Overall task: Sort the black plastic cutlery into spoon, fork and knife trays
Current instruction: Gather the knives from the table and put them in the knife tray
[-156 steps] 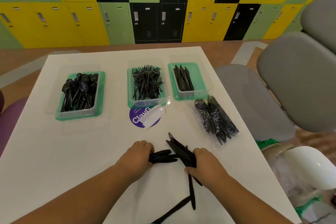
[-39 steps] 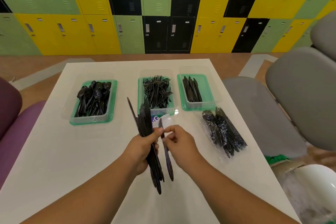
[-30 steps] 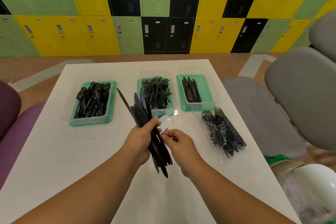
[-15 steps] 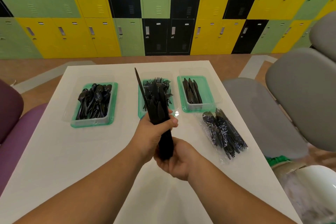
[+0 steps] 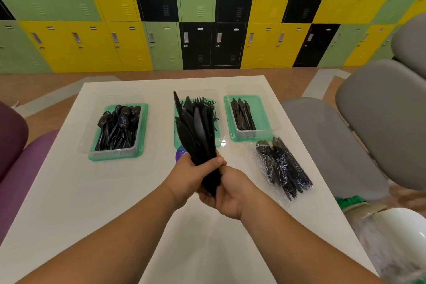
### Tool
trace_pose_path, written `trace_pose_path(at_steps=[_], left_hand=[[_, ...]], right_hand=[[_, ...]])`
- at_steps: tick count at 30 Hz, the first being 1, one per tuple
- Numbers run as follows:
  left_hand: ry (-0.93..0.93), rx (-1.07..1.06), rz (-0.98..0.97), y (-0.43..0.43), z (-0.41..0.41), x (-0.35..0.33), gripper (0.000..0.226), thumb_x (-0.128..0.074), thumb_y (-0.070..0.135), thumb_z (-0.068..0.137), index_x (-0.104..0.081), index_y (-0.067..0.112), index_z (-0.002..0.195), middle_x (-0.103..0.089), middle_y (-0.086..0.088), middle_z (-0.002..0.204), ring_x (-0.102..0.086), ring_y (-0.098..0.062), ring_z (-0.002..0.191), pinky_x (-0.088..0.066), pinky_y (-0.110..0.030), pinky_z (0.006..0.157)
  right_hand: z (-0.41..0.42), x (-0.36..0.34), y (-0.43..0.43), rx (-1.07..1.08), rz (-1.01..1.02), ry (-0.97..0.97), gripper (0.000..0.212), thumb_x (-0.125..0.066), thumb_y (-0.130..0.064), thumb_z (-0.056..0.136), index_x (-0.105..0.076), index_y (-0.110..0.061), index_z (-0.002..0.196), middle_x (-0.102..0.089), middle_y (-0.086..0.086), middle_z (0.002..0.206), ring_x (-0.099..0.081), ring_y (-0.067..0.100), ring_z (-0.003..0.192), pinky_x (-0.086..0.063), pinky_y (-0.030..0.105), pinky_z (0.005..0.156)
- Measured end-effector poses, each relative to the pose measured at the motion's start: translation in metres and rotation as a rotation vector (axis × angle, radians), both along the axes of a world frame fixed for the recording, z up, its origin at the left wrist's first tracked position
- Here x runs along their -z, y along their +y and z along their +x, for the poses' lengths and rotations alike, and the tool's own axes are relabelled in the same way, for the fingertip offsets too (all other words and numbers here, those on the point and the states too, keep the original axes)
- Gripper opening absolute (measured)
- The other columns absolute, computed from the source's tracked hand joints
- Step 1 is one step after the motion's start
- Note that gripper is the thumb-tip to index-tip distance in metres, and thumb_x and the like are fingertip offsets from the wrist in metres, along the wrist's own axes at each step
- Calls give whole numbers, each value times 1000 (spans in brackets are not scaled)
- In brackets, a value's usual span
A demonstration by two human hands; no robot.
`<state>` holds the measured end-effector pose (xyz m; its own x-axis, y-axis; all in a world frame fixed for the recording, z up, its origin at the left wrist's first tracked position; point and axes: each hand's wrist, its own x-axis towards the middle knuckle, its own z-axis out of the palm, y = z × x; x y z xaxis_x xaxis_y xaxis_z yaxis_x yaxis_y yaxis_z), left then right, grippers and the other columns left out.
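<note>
A bundle of black plastic knives (image 5: pixel 196 131) stands upright above the table's middle, blades up. My left hand (image 5: pixel 192 174) wraps around its handles, and my right hand (image 5: pixel 227 188) cups the handle ends from below. Three clear trays with green bases line the far side: the spoon tray (image 5: pixel 95 153) on the left, the fork tray (image 5: pixel 219 138) partly hidden behind the bundle, and the knife tray (image 5: pixel 262 120) on the right holding several knives.
A clear bag of black cutlery (image 5: pixel 282 165) lies right of my hands. A purple round sticker (image 5: pixel 179 154) peeks out beside my left hand. Grey chairs (image 5: pixel 378 120) stand to the right, a purple seat (image 5: pixel 13 163) to the left. The white table (image 5: pixel 69 203) ends near the bag.
The knives were gathered off the table into my left hand. My right hand has moved under the handle ends, and the bundle now stands upright and slightly higher than half a second ago.
</note>
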<state>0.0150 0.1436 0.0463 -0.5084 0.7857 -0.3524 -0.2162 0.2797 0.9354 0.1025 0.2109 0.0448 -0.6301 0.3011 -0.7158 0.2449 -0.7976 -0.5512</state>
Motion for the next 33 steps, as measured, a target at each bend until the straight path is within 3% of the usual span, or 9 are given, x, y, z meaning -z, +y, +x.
trace_pose_path(at_steps=[3,7,11,14,17,20,25,29,33], left_hand=[[-5,46,-13,0,-4,-5,25,-57,37,91,-74,19,96,-74,0,101,-67,-19,98,-56,-36,86],[-47,-46,32,1,-9,-5,24,-58,25,93,-70,6,100,-75,-7,96,-70,-26,93,-53,-36,89],[-153,-9,11,-1,-14,-5,27,-63,22,88,-63,8,111,-74,-13,88,-72,-27,80,-56,-32,66],[-184,137,-32,-5,-8,-2,25,-64,19,88,-62,15,112,-74,-14,89,-72,-28,79,-56,-32,65],[-198,205,-16,-4,-2,-1,26,-61,8,89,-62,29,106,-75,-6,83,-72,-26,79,-59,-35,69],[-240,255,-30,-3,-5,0,27,-66,8,86,-65,26,106,-74,-12,87,-71,-28,82,-58,-41,77],[-333,328,-128,-4,-11,2,19,-67,15,85,-63,9,103,-70,-11,79,-70,-26,75,-56,-35,68],[-378,291,-115,8,-15,-1,33,-70,11,83,-56,10,113,-68,-14,75,-69,-29,68,-54,-31,59],[-421,293,-109,22,-23,0,39,-70,14,82,-55,13,118,-69,-18,89,-70,-30,81,-56,-34,72]], right_hand=[[4,0,1,-148,160,-49,42,-33,-47,99,-65,-24,115,-73,3,108,-67,22,101,-50,34,76],[4,8,4,-65,444,-174,31,-48,-38,94,-66,-19,110,-68,2,110,-60,18,105,-48,36,87],[4,11,11,109,529,-15,27,-45,-35,95,-64,-25,113,-64,-1,118,-55,16,116,-43,40,101],[-1,5,16,-135,482,64,37,-51,-46,93,-63,-25,120,-66,-1,120,-59,20,114,-47,34,94],[-5,2,21,-224,526,89,30,-62,-33,89,-65,-18,116,-69,7,111,-64,24,102,-51,31,79],[-8,2,27,-229,485,107,20,-64,-26,89,-67,-17,106,-71,7,102,-65,22,90,-50,23,58],[-13,7,38,-173,441,170,14,-63,-22,89,-71,-13,96,-74,8,99,-67,25,99,-51,43,94],[-16,8,48,-210,400,211,12,-61,-11,90,-71,-7,86,-72,10,90,-68,22,83,-56,34,79],[-30,4,71,-207,440,143,11,-61,-11,89,-69,-4,86,-72,12,86,-69,24,81,-55,37,77]])
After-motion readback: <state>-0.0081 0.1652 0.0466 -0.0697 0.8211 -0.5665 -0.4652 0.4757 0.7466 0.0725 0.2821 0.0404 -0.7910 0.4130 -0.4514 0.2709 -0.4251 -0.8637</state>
